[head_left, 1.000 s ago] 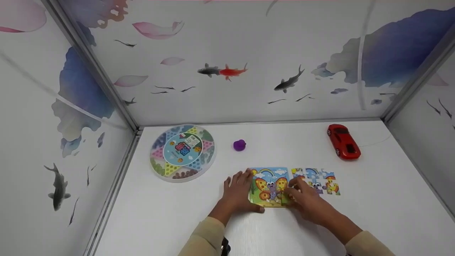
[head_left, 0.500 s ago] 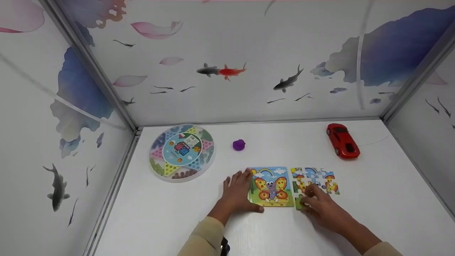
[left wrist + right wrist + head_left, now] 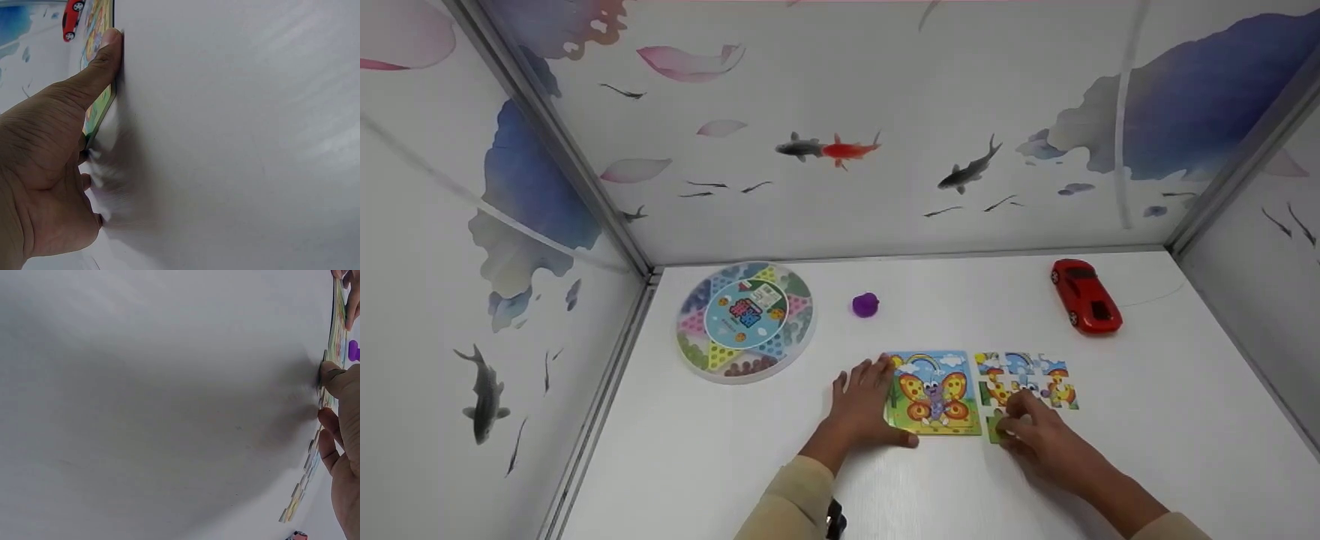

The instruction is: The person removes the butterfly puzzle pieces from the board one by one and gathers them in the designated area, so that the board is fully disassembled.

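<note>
A square puzzle board (image 3: pixel 934 394) with a butterfly picture lies flat on the white table. My left hand (image 3: pixel 861 409) rests along its left side with spread fingers, the thumb against the near edge; the left wrist view shows that thumb touching the board (image 3: pixel 101 109). Right of the board, several loose puzzle pieces (image 3: pixel 1061 391) are laid out in rows, slightly apart. My right hand (image 3: pixel 1046 442) pinches a green puzzle piece (image 3: pixel 994 430) at the near left of these rows, low on the table. The fingers partly cover that piece and its neighbours.
A round Chinese checkers set (image 3: pixel 746 322) lies at the back left. A small purple toy (image 3: pixel 865 305) sits behind the board, and a red toy car (image 3: pixel 1086 298) stands at the back right. Printed wall panels (image 3: pixel 847 210) enclose the table's back and sides.
My right hand has moved right from the board's right edge to the loose pieces, with a green piece now set just apart from the board. The left hand stays in place.
</note>
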`<action>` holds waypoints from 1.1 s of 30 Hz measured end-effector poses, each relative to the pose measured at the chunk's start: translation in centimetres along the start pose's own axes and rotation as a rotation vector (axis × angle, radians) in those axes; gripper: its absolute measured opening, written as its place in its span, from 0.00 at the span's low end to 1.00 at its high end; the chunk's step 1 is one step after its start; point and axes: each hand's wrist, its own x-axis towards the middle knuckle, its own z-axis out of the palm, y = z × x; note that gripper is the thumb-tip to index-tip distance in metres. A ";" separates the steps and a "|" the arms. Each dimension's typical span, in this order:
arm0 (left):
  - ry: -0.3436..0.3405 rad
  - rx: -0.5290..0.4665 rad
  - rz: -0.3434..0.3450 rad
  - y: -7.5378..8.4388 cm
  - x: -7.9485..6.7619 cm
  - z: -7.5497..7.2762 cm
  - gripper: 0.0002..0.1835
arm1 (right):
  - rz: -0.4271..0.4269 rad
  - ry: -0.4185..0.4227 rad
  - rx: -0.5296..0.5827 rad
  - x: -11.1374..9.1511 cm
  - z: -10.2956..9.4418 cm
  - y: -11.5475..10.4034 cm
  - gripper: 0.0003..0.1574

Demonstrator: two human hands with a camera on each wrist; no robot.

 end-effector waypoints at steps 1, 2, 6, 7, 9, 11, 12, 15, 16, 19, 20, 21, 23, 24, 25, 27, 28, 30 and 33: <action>0.000 0.003 -0.001 0.0 0.0 0.0 0.72 | 0.002 -0.004 0.001 0.0 0.0 0.0 0.19; 0.000 0.004 -0.002 0.0 0.0 0.0 0.72 | 0.008 -0.008 0.001 0.1 0.0 0.0 0.19; -0.001 0.008 -0.006 0.0 0.0 0.0 0.72 | 0.025 -0.013 -0.011 0.2 0.0 -0.2 0.18; -0.003 0.009 -0.007 0.0 0.0 0.0 0.72 | 0.030 -0.011 -0.017 0.2 0.0 -0.2 0.18; -0.006 0.009 -0.006 0.0 0.0 0.0 0.72 | 0.032 -0.004 -0.026 0.3 -0.1 -0.3 0.16; -0.007 0.004 -0.004 0.0 0.0 0.0 0.72 | 0.030 0.003 -0.033 0.4 -0.1 -0.4 0.13; -0.009 0.002 -0.004 0.0 0.0 0.0 0.72 | 0.027 0.005 -0.035 0.5 -0.2 -0.5 0.12; -0.007 -0.009 -0.002 0.0 0.0 0.0 0.72 | 0.032 0.005 -0.037 0.9 -0.3 -0.6 0.06; -0.008 -0.012 -0.002 0.0 0.0 0.0 0.72 | 0.039 0.006 -0.035 1.1 -0.2 -0.7 0.05; -0.011 -0.015 -0.003 0.0 0.1 0.0 0.72 | 0.059 0.014 -0.011 1.7 0.0 -1.0 0.04; -0.010 -0.018 -0.003 -0.1 0.1 0.0 0.72 | 0.063 0.019 0.000 2.0 0.1 -1.2 0.05; -0.010 -0.019 -0.003 -0.1 0.1 0.0 0.72 | 0.065 0.024 0.013 2.3 0.2 -1.4 0.06; -0.013 -0.019 -0.004 -0.1 0.0 -0.1 0.72 | 0.057 0.034 0.025 2.9 0.5 -1.8 0.10; -0.015 -0.018 -0.005 -0.2 0.1 -0.1 0.72 | 0.049 0.037 0.025 3.3 0.6 -2.1 0.12; -0.013 -0.019 -0.006 -0.2 0.1 -0.1 0.73 | 0.039 0.038 0.023 3.7 0.7 -2.4 0.14; -0.012 -0.013 -0.010 -0.2 0.1 0.0 0.73 | 0.024 0.034 0.015 4.5 1.0 -3.0 0.17; -0.012 -0.009 -0.012 -0.2 0.1 0.0 0.73 | 0.017 0.030 0.012 4.9 1.1 -3.3 0.18; -0.012 -0.002 -0.013 -0.1 0.1 0.0 0.73 | 0.009 0.018 0.013 5.6 1.4 -3.9 0.19; -0.014 0.009 -0.014 -0.1 0.2 0.0 0.73 | -0.010 0.001 0.016 6.5 1.8 -4.6 0.19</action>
